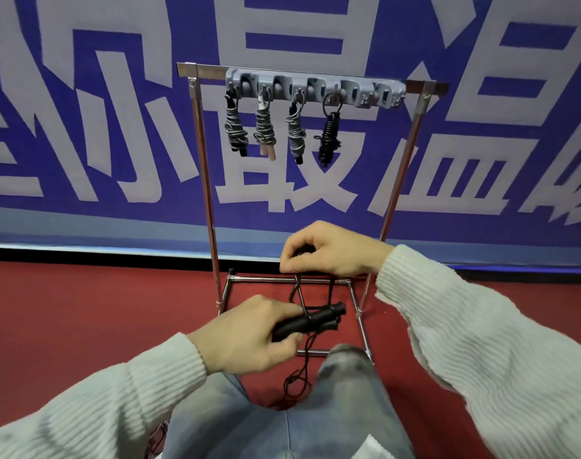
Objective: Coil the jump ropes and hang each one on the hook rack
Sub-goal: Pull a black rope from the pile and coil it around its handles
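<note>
Four coiled jump ropes point(266, 127) hang side by side from the grey hook rack point(315, 89) on its metal stand point(203, 167). Low in front, the left hand point(246, 336) grips the black rope's handles point(309, 321), while the right hand point(328, 250) pinches its cord point(299, 369), which trails down to the red floor point(83, 309).
</note>
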